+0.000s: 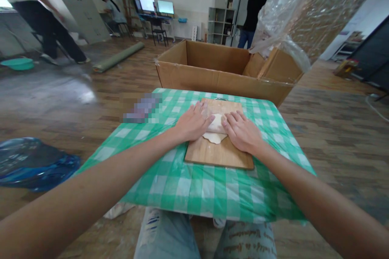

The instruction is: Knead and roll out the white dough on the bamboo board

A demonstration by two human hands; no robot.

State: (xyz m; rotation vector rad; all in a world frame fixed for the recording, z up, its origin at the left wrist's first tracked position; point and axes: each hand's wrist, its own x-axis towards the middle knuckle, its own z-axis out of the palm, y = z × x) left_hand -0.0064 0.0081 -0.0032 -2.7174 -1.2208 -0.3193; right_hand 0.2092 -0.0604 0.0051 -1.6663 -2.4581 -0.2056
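Observation:
A pale rolling pin (216, 128) lies crosswise over a flat sheet of dough (215, 138) on a wooden cutting board (217, 157). My left hand (194, 123) rests on the pin's left end, palm down with fingers stretched forward. On the right end lies my right hand (241, 130), its fingers also stretched out and flat. Both palms hide the pin's ends. Dough shows in front of the pin and behind it. Under the board, a green and white checked cloth (170, 186) covers the small table.
A big open cardboard box (219, 79) stands just beyond the table, with plastic-wrapped board (328, 20) leaning from it. A blurred-out item (141, 108) lies at the table's left edge. Blue plastic (39, 164) sits on the floor at left. Several people are in the background.

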